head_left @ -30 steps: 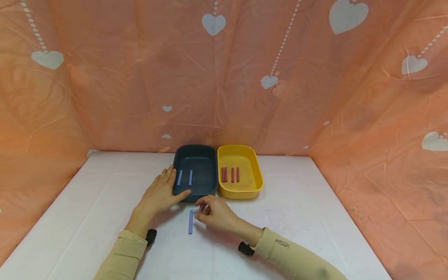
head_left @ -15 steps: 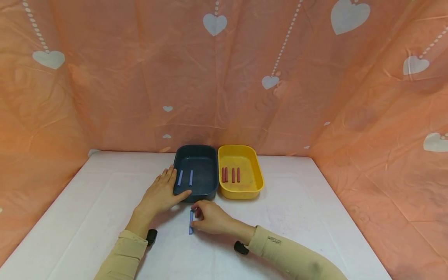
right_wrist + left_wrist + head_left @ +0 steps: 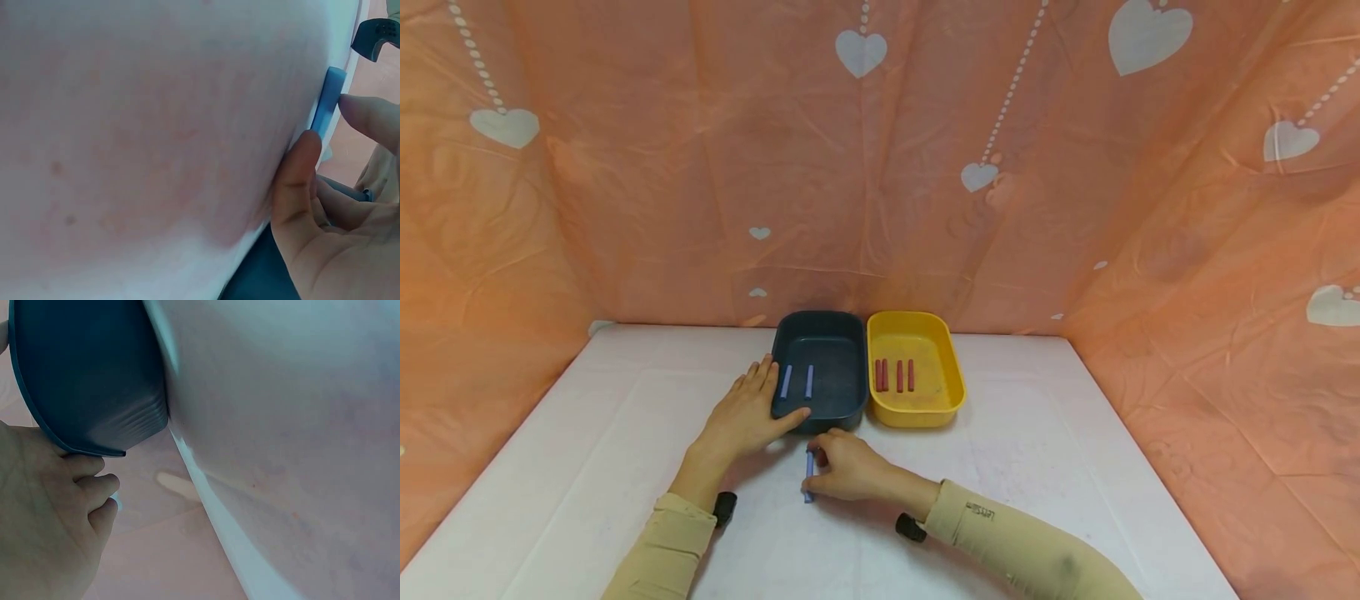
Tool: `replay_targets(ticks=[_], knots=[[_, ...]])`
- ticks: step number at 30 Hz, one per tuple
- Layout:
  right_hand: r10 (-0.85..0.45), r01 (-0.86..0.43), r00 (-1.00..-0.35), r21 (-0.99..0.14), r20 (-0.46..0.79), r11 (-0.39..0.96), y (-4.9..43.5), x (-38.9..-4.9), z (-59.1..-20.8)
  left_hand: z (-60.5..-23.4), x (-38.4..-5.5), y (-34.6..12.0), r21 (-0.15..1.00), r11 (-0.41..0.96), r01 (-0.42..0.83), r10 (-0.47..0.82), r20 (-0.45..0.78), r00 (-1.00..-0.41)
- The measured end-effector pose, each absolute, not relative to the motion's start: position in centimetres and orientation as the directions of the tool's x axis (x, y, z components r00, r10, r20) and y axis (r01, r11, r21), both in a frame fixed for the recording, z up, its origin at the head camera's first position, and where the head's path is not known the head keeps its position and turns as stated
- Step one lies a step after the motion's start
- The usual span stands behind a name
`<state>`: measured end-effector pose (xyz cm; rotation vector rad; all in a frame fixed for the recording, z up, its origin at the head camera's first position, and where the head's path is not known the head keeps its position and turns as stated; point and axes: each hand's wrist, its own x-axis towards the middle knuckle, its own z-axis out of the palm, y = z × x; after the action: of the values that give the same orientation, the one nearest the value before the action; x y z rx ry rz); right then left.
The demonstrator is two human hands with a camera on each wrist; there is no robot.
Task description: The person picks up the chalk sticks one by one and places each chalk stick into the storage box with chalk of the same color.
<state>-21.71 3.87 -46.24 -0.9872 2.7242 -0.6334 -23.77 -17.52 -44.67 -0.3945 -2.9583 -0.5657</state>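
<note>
My right hand (image 3: pixel 850 468) pinches a slim blue stick (image 3: pixel 809 464) on the white table, just in front of the dark blue bin (image 3: pixel 859 417). The right wrist view shows that blue stick (image 3: pixel 329 94) between thumb and finger. At the bin's near left corner rests my left hand (image 3: pixel 737 421), its fingers straight along the left side and its thumb at the front rim. Seen from the left wrist, the fingers (image 3: pixel 94 487) lie against the outside of the bin wall. Inside the bin lie two more blue sticks (image 3: pixel 809 382).
A yellow bin (image 3: pixel 957 379) stands against the dark one's right side, with several red sticks (image 3: pixel 900 377) in its left half. Behind the table (image 3: pixel 1015 467) hangs an orange curtain (image 3: pixel 700 167) with white hearts, which also closes off both sides.
My right hand has moved slightly left and toward me, from beside the blue stick to a pinch on it. The left hand and both bins stay where they were.
</note>
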Motion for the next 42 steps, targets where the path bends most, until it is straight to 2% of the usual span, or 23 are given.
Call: replay_targets(ticks=[12,31,42], knots=[[-0.619,-0.502,-0.785,-0.55,-0.035,0.668,4.0,-21.6,-46.1,-44.7,-23.8,-17.5,0.35,0.896,0.273,0.233,0.152,-0.961],[-0.607,-0.391,-0.795,-0.782,0.021,0.485,4.5,-21.2,-46.2,-44.7,-23.8,-17.5,0.354,0.895,0.274,0.233,0.153,-0.96],[-0.592,-0.37,-0.803,-0.834,0.065,0.411,4.9,-20.7,-46.3,-44.9,-23.9,-17.5,0.349,0.895,0.276,0.237,0.152,-0.96]])
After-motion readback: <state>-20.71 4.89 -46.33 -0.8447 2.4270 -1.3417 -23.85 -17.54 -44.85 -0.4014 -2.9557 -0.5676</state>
